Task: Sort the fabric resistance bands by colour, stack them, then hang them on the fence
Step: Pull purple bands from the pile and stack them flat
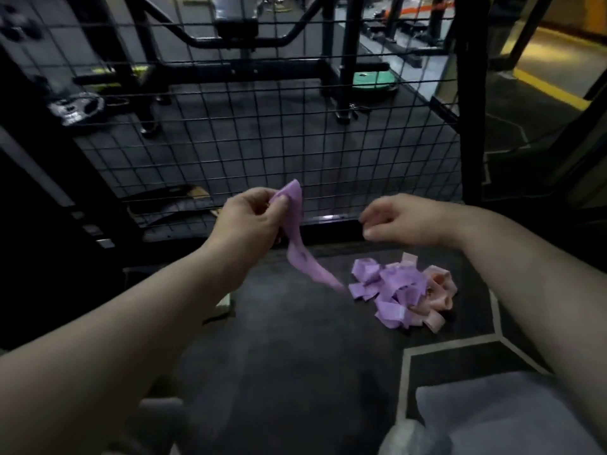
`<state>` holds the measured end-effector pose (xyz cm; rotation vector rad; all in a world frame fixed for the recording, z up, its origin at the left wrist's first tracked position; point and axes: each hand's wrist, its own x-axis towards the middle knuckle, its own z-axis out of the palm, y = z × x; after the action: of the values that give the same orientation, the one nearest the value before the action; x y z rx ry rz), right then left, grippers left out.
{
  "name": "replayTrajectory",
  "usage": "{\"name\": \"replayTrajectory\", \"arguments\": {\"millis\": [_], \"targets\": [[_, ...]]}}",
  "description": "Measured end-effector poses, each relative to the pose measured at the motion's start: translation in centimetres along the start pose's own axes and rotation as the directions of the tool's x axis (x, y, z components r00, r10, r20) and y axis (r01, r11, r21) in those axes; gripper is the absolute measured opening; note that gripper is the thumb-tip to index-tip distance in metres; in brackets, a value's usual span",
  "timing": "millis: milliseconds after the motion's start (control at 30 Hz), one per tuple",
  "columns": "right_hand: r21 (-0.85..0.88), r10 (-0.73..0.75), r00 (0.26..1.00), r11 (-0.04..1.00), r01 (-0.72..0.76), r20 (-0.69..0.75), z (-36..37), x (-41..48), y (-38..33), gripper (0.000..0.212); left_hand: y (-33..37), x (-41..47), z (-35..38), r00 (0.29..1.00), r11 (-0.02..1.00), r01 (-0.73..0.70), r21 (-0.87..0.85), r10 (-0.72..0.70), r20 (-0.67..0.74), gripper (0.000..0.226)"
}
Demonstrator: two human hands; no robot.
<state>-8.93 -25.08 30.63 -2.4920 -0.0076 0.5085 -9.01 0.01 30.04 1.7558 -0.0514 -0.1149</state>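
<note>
Left hand: the left hand [251,215], just left of frame centre, pinches the upper end of a purple band [300,238] between thumb and fingers.
Purple band: it hangs from that grip and trails down to the right, its lower end reaching toward the heap on the floor.
Right hand: the right hand [397,221], right of centre, hovers above the heap with fingers loosely curled, holding nothing.
Heap: the pile of bands [402,289] lies on the dark floor mat [295,349], lower right of centre; purple ones left, pink ones right, tangled together.
Fence: the black wire fence [262,126] fills the upper half of the frame, behind both hands.
</note>
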Motion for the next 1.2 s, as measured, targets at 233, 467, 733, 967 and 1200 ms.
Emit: {"name": "replayTrajectory", "arguments": {"millis": [233, 467, 733, 967, 1200], "targets": [[0.228, -0.303, 0.953, 0.93, 0.289, 0.027, 5.2, -0.7, -10.0, 0.057, -1.8, -1.8, -5.5, 0.981, 0.995, 0.034, 0.098, -0.052, 0.188, 0.02], [0.326, -0.263, 0.939, 0.887, 0.325, -0.22, 6.7, 0.5, -11.9, 0.009, -0.8, -2.0, -6.3, 0.945, 0.963, 0.203, -0.177, -0.146, 0.293, 0.025], [0.747, -0.085, 0.971, 0.625, 0.226, -0.223, 5.3, 0.0, -11.9, 0.007, -0.1, -1.5, -6.3, 0.82, 0.891, 0.375, -0.255, -0.19, 0.54, 0.029], [0.934, 0.085, 0.959, 0.266, 0.239, -0.27, 3.5, 0.4, -11.3, 0.018, -0.5, -2.1, -5.4, 0.79, 0.913, 0.379, -0.147, -0.237, 0.566, 0.015], [0.936, 0.367, 0.862, 0.096, 0.339, -0.35, 1.1, 1.4, -8.6, 0.029, -0.4, -1.8, -5.8, 0.815, 0.932, 0.359, -0.045, -0.29, 0.501, 0.02]]}}
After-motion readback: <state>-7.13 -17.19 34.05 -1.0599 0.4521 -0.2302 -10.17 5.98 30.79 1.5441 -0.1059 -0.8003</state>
